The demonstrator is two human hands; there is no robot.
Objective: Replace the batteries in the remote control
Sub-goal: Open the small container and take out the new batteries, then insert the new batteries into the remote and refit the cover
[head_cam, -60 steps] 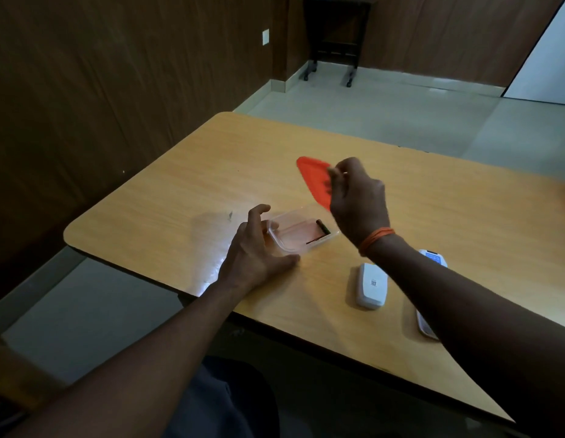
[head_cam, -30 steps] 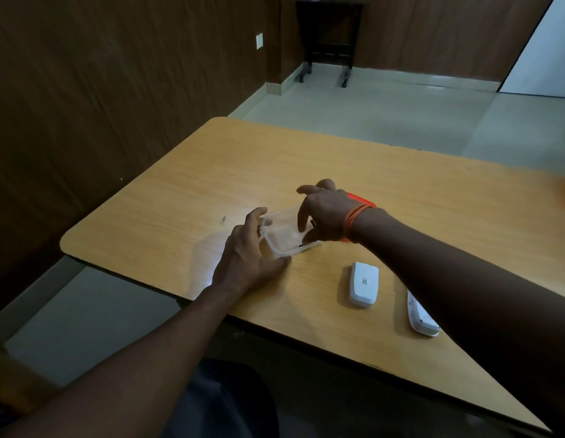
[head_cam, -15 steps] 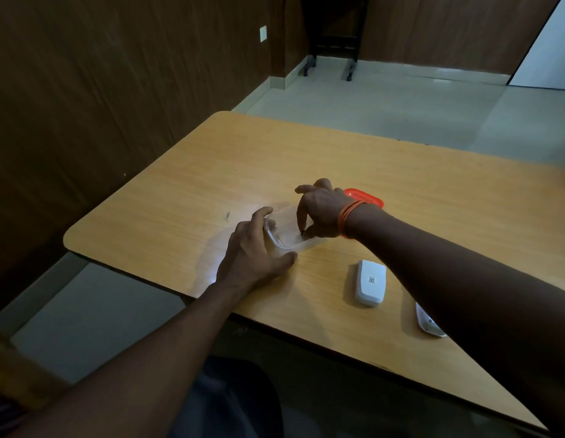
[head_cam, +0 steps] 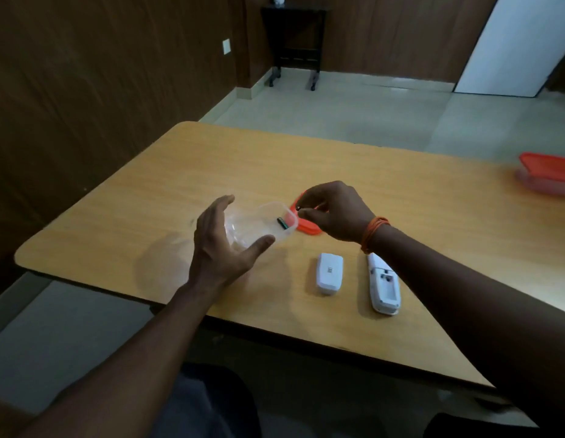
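A white remote control (head_cam: pixel 384 284) lies face down on the wooden table (head_cam: pixel 401 200) with its battery bay uncovered. Its white battery cover (head_cam: pixel 329 272) rests just to its left. A clear plastic box (head_cam: pixel 262 224) sits near the table's middle, with one dark green battery (head_cam: pixel 282 223) inside. The box's orange lid (head_cam: pixel 306 224) lies flat right beside it. My right hand (head_cam: pixel 333 211) hovers over the lid, its fingertips pinched on a small battery (head_cam: pixel 298 209). My left hand (head_cam: pixel 224 245) is open and cupped around the box's near-left side.
A second clear box with an orange lid (head_cam: pixel 546 173) stands at the table's far right edge. The table's near edge runs close to my body. A dark stand (head_cam: pixel 294 42) is against the far wall.
My right hand put the orange lid down beside the box, reached into the box, and has now lifted out pinching a small battery. My left hand loosened from the box.
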